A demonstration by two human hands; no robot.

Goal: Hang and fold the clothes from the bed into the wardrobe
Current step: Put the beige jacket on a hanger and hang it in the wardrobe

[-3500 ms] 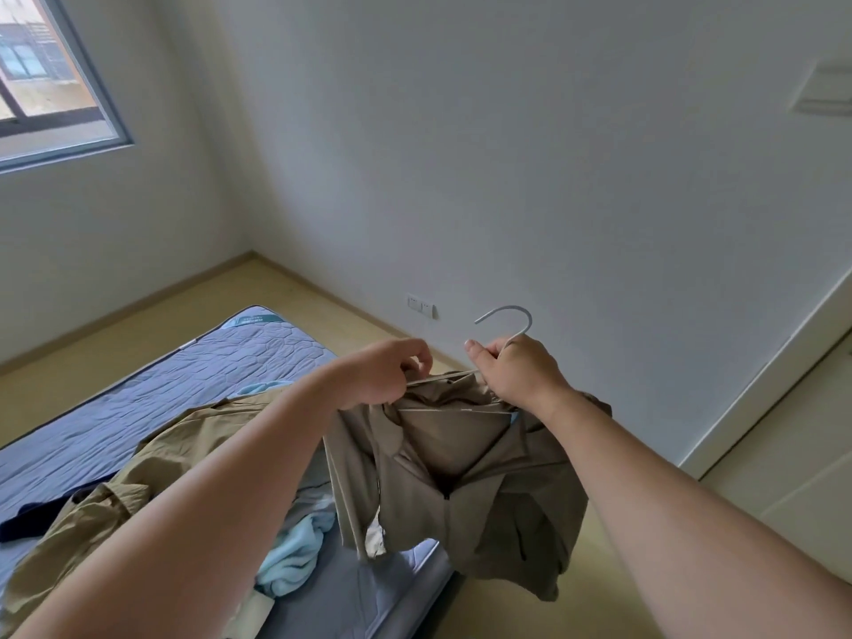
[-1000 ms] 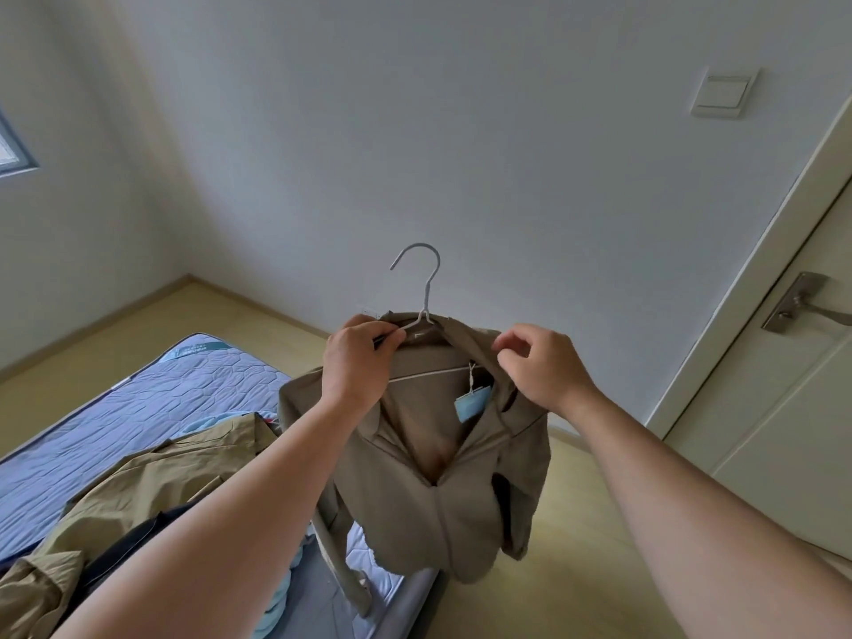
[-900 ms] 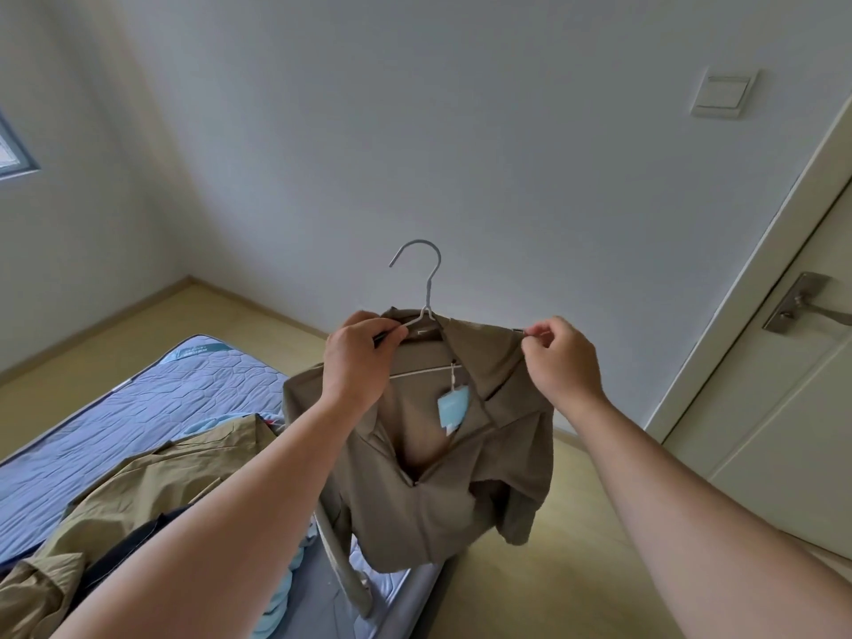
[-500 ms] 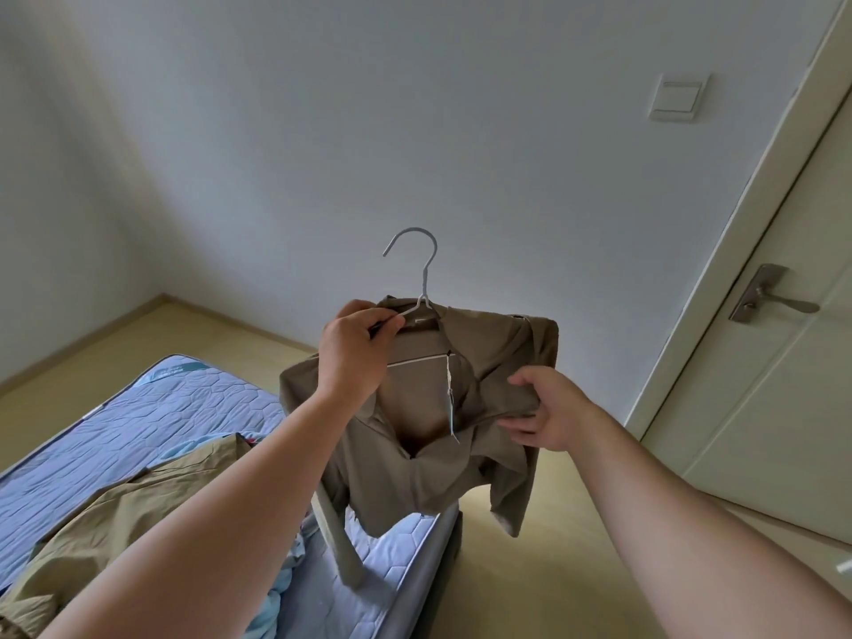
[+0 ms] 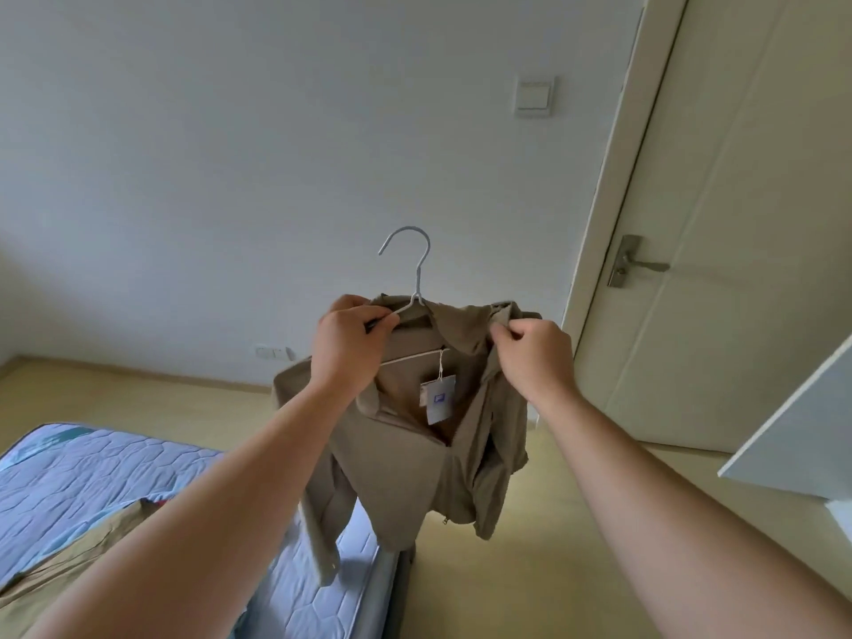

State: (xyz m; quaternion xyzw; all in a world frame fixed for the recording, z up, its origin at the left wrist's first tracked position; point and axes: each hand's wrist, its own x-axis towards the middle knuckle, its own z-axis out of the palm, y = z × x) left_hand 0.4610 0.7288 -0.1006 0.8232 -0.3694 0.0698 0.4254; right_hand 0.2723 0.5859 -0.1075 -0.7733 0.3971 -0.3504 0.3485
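Left hand (image 5: 346, 350) fingers curled tight, gripping the grey wire hanger (image 5: 411, 279) shoulder. Right hand (image 5: 535, 357) fingers pinch the collar of the khaki collared shirt (image 5: 405, 468), hung above the bed (image 5: 92, 477) corner.

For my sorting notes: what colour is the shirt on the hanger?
The shirt is plain khaki-brown with no pattern; the head view shows it best.

Open air lies above and beside the tan jacket (image 5: 405, 463) on the thin grey wire hanger (image 5: 420, 269). The plain white wall (image 5: 230, 177) stands behind. The shut cream door (image 5: 747, 362) blocks the right. A flat white board (image 5: 802, 435), maybe a wardrobe door, pokes in low right. The blue quilted mattress (image 5: 92, 472) fills the low left, with bare pale wood floor (image 5: 553, 569) between.
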